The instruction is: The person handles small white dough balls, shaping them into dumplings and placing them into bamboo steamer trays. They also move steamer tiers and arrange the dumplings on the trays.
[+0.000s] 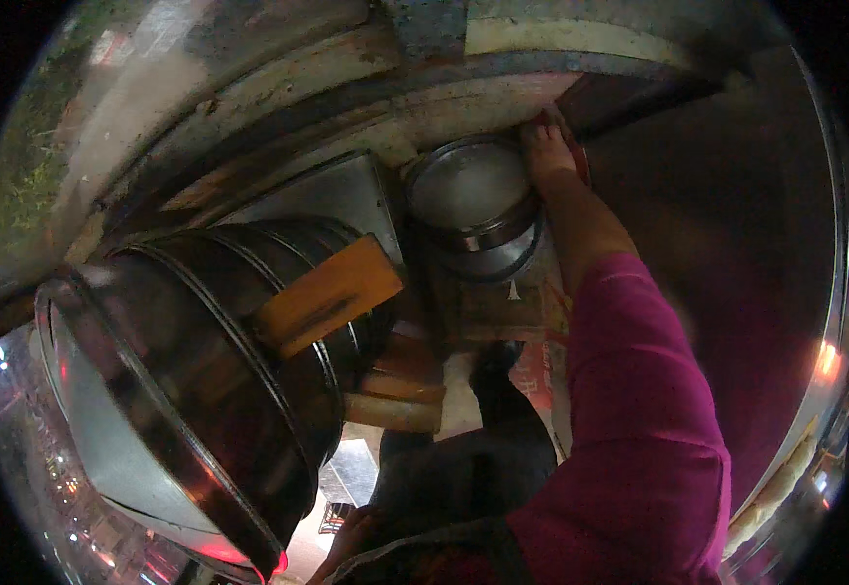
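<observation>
My right hand (550, 152) reaches far forward, just right of a round metal container with a pale round top (472, 183). Its fingers touch or hold something reddish whose shape is mostly hidden, so the grip cannot be made out. My left hand (353, 528) is low in the picture, dark and partly cut off beside my dark clothing; its fingers are unclear. On the left rises a stack of large round metal steamers or pans (227, 351), seen tilted, with an orange-brown flat piece (330, 296) jutting across it.
A large dark metal surface (695, 190) curves up on the right. Behind the round container runs a worn ledge (424, 110). A square-cornered metal sheet or box (322, 191) lies behind the stack. Below, a wooden block-like piece (395, 411) stands near my legs.
</observation>
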`<state>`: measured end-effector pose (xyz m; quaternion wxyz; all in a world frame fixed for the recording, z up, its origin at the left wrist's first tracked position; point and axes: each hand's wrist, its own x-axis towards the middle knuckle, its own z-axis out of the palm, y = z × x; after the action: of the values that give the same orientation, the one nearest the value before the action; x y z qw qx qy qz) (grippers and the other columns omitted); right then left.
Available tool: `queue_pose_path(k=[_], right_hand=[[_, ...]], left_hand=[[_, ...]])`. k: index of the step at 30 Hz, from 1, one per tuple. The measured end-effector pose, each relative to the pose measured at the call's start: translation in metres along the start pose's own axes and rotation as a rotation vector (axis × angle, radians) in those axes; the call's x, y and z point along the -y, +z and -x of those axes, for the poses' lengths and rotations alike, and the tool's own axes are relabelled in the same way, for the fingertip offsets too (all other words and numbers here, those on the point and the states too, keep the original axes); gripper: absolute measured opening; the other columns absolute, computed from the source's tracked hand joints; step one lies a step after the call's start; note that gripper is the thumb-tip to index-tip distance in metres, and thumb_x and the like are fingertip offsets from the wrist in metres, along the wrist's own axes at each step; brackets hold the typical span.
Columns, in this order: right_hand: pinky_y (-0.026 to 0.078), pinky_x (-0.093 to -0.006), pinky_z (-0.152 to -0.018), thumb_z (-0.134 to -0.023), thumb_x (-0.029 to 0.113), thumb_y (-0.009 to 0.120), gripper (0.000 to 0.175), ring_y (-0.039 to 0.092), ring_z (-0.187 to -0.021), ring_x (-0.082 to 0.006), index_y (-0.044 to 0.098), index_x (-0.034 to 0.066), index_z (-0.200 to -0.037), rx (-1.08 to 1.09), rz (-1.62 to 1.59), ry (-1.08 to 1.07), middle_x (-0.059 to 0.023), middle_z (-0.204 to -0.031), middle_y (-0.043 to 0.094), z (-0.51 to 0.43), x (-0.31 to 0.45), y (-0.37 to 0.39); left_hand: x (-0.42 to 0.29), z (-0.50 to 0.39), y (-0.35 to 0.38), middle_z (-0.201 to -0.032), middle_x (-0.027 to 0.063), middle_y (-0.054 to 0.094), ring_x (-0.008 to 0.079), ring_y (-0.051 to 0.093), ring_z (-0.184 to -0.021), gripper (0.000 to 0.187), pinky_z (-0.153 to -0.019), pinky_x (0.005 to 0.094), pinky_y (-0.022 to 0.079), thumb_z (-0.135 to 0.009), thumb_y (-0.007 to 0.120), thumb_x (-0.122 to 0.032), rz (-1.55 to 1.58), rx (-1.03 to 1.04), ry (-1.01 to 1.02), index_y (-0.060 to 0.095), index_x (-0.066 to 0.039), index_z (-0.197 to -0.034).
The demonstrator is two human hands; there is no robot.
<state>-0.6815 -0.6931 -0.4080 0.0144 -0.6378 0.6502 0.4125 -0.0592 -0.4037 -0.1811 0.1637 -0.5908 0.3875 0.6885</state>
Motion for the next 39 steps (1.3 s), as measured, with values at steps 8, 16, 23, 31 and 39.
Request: queue_pose_path(k=[8,16,23,31,39], right_hand=[[0.024,-0.0442,-0.102,-0.086,0.023,0.05,0.035,0.042,-0.121,-0.0252,0.061,0.0092,-0.117,0.065,-0.064,-0.022,-0.0071,-0.125,0.054,-0.005,-0.006,-0.003],[0.024,-0.0468,-0.102,-0.077,0.025,0.061,0.034,0.048,-0.117,-0.0273,0.066,0.0123,-0.109,0.203,-0.136,-0.109,-0.0068,-0.116,0.061,0.039,-0.015,-0.047],[0.048,-0.0424,-0.081,-0.072,0.027,0.069,0.036,0.061,-0.1,-0.0263,0.066,0.0083,-0.103,0.377,-0.734,0.154,-0.0087,-0.104,0.066,0.115,-0.018,-0.096],[0.046,-0.0328,-0.084,-0.072,0.019,0.072,0.04,0.059,-0.095,-0.0269,0.059,0.0026,-0.106,-0.567,-1.817,0.363,-0.0148,-0.102,0.062,0.361,-0.008,-0.23],[0.035,-0.0442,-0.1,-0.06,0.019,0.073,0.061,0.045,-0.119,-0.0344,0.056,0.0053,-0.117,-0.933,-1.192,0.064,-0.0162,-0.13,0.047,0.534,-0.059,-0.315]], left_hand=[[-0.016,-0.021,-0.002,-0.108,0.0115,0.059,0.0204,0.053,-0.104,0.034,-0.092,0.0315,0.04,-0.093,0.045,-0.026,-0.267,0.053,-0.035,0.057,-0.003,-0.115],[-0.024,-0.002,-0.004,-0.106,0.0091,0.06,0.0183,0.055,-0.098,0.038,-0.087,0.0306,0.043,-0.091,0.049,-0.025,0.261,-0.033,-0.07,0.052,0.0,-0.118],[-0.075,-0.011,-0.009,-0.115,0.0126,0.056,0.0245,0.053,-0.106,0.036,-0.092,0.0346,0.042,-0.089,0.054,-0.021,-0.598,0.099,0.191,0.052,0.0,-0.117],[-0.24,0.05,0.038,-0.118,0.0108,0.053,0.0154,0.053,-0.103,0.039,-0.09,0.0286,0.041,-0.094,0.046,-0.026,-0.026,0.359,0.517,0.047,-0.002,-0.125],[-0.389,0.137,0.096,-0.125,0.0079,0.049,0.0234,0.049,-0.114,0.05,-0.099,0.0405,0.038,-0.094,0.044,-0.043,0.771,0.994,0.432,0.038,-0.012,-0.132]])
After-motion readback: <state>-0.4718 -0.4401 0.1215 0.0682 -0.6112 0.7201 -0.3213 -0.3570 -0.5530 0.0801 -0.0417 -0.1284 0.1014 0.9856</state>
